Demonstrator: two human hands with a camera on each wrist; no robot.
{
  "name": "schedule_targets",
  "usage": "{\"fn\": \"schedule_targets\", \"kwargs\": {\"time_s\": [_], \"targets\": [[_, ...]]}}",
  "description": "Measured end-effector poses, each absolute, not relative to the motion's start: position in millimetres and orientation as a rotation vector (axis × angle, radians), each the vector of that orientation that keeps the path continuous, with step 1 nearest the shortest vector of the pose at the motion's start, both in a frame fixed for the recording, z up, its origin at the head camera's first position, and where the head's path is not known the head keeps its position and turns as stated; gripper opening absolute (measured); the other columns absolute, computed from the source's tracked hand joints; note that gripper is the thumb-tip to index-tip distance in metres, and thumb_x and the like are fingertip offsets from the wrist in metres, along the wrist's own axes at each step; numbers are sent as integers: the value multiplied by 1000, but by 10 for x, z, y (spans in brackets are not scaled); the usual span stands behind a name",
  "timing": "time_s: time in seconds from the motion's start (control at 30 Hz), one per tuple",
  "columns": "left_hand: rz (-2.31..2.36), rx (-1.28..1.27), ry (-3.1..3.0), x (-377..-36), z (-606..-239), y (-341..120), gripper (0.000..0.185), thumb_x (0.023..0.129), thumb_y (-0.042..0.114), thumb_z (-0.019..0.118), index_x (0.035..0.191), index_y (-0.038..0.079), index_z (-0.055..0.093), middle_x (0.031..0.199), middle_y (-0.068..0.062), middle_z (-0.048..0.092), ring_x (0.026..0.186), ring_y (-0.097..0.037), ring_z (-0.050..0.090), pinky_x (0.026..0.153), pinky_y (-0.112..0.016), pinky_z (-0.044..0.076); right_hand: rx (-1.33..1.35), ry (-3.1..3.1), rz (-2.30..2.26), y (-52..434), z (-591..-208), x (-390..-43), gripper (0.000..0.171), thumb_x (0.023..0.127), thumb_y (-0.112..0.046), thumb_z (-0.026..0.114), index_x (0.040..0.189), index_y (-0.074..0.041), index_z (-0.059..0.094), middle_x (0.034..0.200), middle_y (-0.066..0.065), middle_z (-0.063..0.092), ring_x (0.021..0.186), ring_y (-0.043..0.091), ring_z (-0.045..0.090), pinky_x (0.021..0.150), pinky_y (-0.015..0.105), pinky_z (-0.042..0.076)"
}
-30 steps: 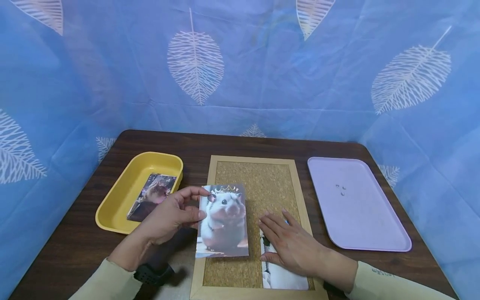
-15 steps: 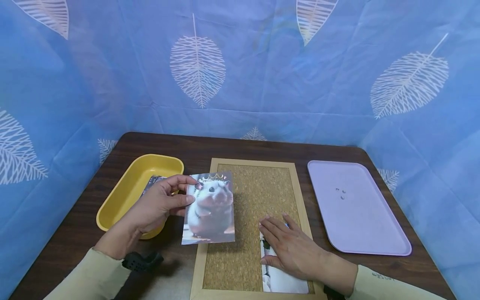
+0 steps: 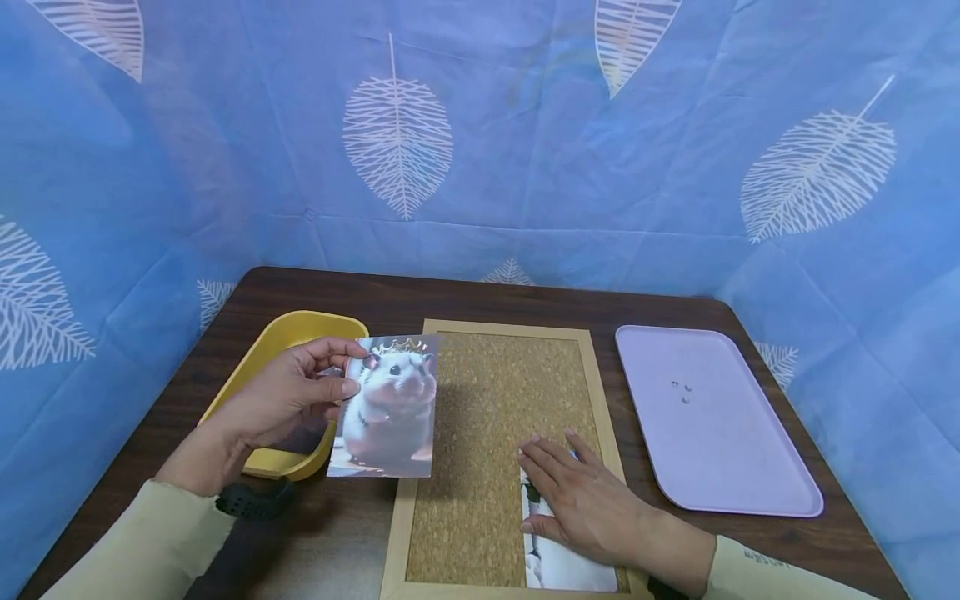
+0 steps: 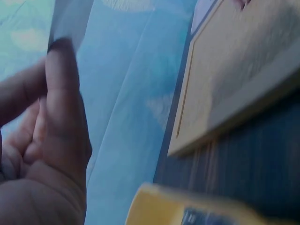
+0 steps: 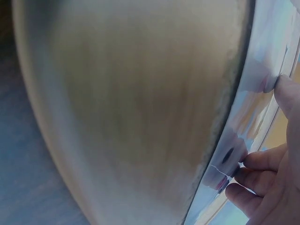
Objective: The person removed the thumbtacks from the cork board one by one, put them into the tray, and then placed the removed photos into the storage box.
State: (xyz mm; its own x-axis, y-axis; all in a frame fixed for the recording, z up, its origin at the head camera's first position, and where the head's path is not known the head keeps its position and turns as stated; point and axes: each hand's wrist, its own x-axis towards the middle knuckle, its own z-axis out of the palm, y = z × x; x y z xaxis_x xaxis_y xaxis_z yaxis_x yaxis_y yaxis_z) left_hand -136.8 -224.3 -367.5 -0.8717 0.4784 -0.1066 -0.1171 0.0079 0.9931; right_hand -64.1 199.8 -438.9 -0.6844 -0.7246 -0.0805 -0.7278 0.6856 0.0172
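My left hand [image 3: 281, 396] pinches the left edge of a photo print [image 3: 390, 417] of a white hamster wearing a crown. The print is held upright above the left edge of a wood-framed cork board [image 3: 480, 508], facing the head camera. On the board's lower right corner lies a second photo [image 3: 566, 569], mostly white, under my right hand [image 3: 581, 500]. That hand rests on it with straight fingers, hiding most of its picture. In the right wrist view, fingertips [image 5: 255, 161] touch the glossy photo surface. Its full picture cannot be made out.
A yellow tray [image 3: 262, 342] stands left of the board, partly behind my left hand, with a dark photo [image 4: 201, 218] inside. On the right lies a lilac tray [image 3: 735, 450] bearing several tiny pins [image 3: 686, 400]. A blue leaf-patterned cloth [image 3: 525, 150] hangs behind the table.
My left hand has carried the hamster photo leftward and slightly up, off the middle of the board toward the yellow tray. The right hand has stayed in place on the second photo.
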Motion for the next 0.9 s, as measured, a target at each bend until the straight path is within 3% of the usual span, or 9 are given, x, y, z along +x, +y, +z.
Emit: {"fn": "schedule_targets", "kwargs": {"time_s": [0.17, 0.4, 0.6, 0.9], "targets": [[1829, 407, 1885, -1492, -3620, -2513, 30, 103, 4, 67, 130, 16, 64, 112, -6, 65, 89, -17, 73, 75, -34, 65, -1216, 2820, 73, 2004, -4382, -637, 78, 109, -64, 37, 158, -4, 46, 165, 14, 45, 154, 31, 41, 122, 65, 32], [1716, 424, 2033, -1675, -3532, -3027, 32, 105, 2, 62, 134, 14, 62, 112, -5, 64, 83, -18, 68, 71, -34, 64, -1213, 2815, 72, 1994, -4384, -642, 78, 109, -64, 36, 159, -4, 45, 166, 14, 44, 155, 31, 39, 122, 66, 32], [1632, 300, 2163, -1856, -3526, -3454, 34, 107, 1, 58, 136, 20, 61, 111, -3, 61, 86, -19, 64, 71, -36, 63, -1215, 2815, 87, 1991, -4388, -641, 79, 109, -64, 35, 159, -4, 44, 166, 14, 43, 155, 31, 39, 122, 67, 31], [1565, 175, 2102, -1978, -3690, -3600, 30, 105, 6, 64, 131, 21, 64, 111, -2, 64, 88, -19, 69, 74, -36, 64, -1199, 2812, 99, 1985, -4378, -640, 80, 109, -65, 33, 160, -5, 44, 166, 13, 44, 156, 30, 38, 123, 66, 30]]}}
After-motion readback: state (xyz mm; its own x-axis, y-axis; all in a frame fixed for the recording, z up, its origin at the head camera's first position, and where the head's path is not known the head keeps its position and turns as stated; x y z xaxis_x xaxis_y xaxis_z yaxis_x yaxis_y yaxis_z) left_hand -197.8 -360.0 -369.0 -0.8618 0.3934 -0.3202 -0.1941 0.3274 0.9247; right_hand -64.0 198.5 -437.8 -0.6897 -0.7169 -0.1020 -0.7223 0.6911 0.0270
